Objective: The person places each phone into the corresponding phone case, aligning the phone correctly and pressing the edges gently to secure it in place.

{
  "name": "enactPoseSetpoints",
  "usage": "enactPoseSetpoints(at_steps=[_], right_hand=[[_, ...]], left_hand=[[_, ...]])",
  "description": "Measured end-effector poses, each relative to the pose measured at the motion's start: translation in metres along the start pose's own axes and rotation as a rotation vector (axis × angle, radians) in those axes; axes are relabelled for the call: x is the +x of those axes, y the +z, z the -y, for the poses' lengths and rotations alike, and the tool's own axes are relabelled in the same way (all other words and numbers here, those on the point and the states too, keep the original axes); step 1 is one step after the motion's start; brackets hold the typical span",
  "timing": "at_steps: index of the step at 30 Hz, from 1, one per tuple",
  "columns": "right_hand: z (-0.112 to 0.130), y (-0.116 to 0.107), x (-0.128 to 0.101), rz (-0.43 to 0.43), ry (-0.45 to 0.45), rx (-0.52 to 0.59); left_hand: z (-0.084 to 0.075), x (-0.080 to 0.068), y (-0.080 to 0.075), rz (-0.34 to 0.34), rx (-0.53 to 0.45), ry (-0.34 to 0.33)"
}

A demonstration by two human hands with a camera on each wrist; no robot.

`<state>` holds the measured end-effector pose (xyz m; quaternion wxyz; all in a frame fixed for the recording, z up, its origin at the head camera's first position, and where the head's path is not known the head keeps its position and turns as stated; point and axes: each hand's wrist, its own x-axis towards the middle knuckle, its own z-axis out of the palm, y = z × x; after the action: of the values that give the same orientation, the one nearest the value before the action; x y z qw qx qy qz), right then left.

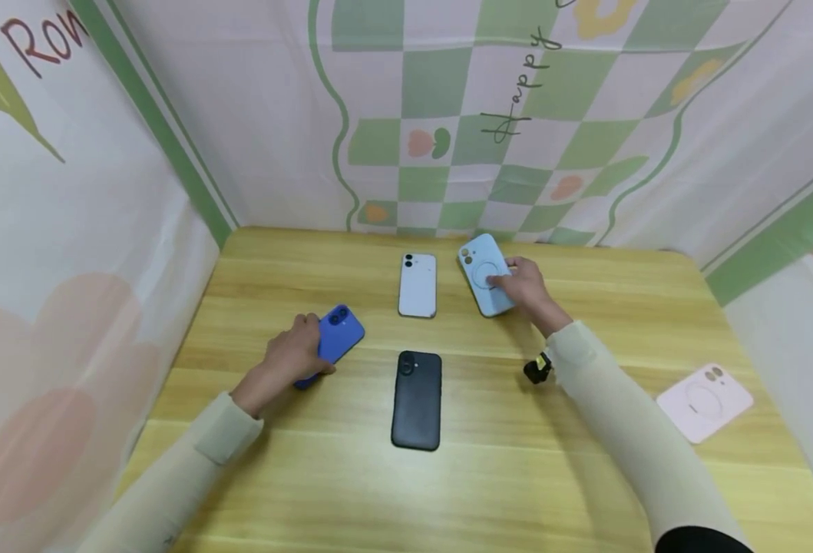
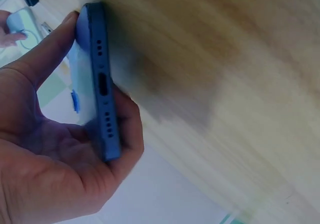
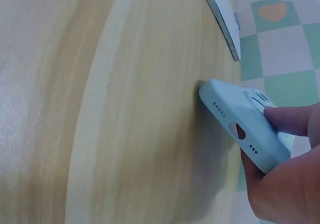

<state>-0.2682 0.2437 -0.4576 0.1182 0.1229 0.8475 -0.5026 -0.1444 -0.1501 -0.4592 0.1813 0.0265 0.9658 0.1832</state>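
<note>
Left hand (image 1: 289, 359) grips the dark-blue cased phone (image 1: 335, 338) by its edges at the left of the wooden table (image 1: 489, 476); right hand (image 1: 527, 288) pinches the light-blue silicone case (image 1: 485, 274) near the far edge. Both look only partly lifted. White phone (image 1: 418, 285), black phone (image 1: 416, 399) and pink case (image 1: 705, 402) lie untouched.

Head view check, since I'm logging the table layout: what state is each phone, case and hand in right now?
Dark blue phone: camera side up, gripped by the left hand.
Light blue phone case: back up, held by the right hand.
White phone: lying flat, back up, untouched.
Black phone: lying flat, back up, untouched.
Pink phone case: lying flat near the wooden table edge, untouched.
</note>
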Motion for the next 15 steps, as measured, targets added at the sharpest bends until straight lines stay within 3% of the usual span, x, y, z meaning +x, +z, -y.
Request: enactPoseSetpoints(at_steps=[7, 15], right_hand=[[0.0058, -0.0008, -0.0042, -0.004, 0.012, 0.011], [0.0035, -0.0041, -0.0087, 0.051, 0.047, 0.114]], left_hand=[[0.0009, 0.0020, -0.0025, 0.011, -0.047, -0.017], [-0.0001, -0.0001, -0.0050, 0.014, -0.129, 0.007]])
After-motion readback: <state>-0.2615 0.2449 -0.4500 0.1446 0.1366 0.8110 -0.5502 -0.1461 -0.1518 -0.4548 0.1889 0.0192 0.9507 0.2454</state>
